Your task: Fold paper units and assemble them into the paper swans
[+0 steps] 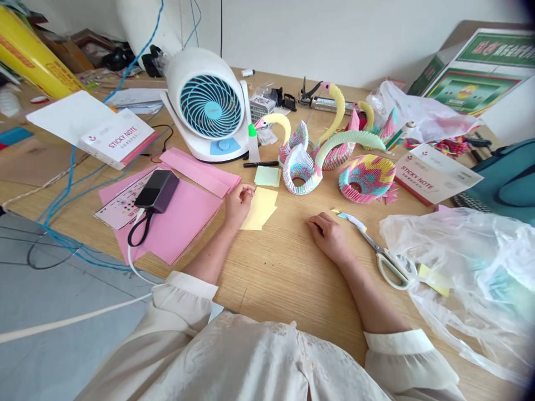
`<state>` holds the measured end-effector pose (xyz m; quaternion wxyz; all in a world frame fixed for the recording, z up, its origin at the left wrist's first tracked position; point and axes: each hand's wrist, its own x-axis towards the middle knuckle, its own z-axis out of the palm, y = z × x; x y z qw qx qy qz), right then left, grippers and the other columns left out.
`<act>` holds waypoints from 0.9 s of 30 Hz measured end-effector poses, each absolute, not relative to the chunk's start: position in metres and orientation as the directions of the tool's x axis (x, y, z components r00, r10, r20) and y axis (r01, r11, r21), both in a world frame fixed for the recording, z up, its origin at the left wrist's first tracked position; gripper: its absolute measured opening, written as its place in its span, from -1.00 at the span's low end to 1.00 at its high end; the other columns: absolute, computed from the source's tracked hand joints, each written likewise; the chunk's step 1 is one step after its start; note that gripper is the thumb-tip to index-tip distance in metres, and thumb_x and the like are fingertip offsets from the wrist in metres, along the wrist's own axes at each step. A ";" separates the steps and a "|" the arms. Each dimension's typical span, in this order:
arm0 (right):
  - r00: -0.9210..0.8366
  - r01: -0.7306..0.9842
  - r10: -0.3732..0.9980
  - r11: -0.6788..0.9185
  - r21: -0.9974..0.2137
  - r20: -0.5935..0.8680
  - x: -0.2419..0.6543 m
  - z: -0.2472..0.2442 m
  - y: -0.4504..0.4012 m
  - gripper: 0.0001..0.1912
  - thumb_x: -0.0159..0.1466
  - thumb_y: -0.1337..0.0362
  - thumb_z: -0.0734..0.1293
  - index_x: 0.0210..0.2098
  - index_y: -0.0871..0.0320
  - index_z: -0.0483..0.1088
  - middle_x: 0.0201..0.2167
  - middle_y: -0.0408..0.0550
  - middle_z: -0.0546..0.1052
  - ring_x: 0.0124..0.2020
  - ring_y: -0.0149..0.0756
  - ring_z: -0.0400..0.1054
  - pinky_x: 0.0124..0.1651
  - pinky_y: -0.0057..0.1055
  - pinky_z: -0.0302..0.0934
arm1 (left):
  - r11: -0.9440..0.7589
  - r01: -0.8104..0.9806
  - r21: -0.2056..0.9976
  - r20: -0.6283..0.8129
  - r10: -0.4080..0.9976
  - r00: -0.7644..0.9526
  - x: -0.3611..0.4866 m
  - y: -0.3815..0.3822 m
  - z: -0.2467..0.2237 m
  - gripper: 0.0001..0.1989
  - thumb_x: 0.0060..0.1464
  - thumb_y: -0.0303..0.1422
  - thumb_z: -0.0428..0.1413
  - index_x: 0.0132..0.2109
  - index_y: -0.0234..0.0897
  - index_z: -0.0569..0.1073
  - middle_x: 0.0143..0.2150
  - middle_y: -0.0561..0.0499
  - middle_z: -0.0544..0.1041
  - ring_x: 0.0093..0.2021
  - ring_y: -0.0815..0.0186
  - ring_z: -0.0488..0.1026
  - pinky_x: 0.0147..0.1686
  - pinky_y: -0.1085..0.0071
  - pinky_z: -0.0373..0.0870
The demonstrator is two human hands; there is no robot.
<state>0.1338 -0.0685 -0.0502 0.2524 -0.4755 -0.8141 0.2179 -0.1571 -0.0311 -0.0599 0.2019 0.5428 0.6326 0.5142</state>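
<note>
1. Well, the left hand [237,204] rests on the tabletop [276,278], its fingers [247,191] curled together. Whether they pinch anything is hidden.
2. Just beside those fingers lie yellow paper slips [259,209], loosely stacked on the tabletop, with a green note [267,176] above them and a black marker [261,164] near it.
3. The right hand [330,236] lies palm down, its fingers [315,221] loosely curled together around nothing visible.
4. Near those fingers are small paper strips [349,220], and these touch the blades of open scissors [387,262] lying on the tabletop.
5. Left of the left hand, pink paper [179,217] lies under a printed sheet [119,206] and a dark power bank [156,190].
6. Farther ahead, origami swans [298,170] stand in front of a white fan [209,106].
7. On the right, a clear plastic bag [460,278] partly overlaps the scissors' handles, and a sticky-note box [437,174] sits beyond it.
</note>
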 end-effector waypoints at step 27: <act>-0.722 0.559 0.643 0.760 -0.331 0.256 0.070 -0.057 -0.193 -0.21 0.41 0.00 0.15 0.41 0.43 -0.07 0.43 0.35 -0.04 0.48 0.00 -0.26 0.45 0.00 -0.14 | 0.290 0.416 0.862 -0.502 0.612 0.612 -0.202 -0.284 0.011 -0.73 0.21 -0.10 0.07 -0.27 -0.09 0.59 -0.31 0.05 0.61 -0.29 0.24 0.51 -0.24 0.31 0.45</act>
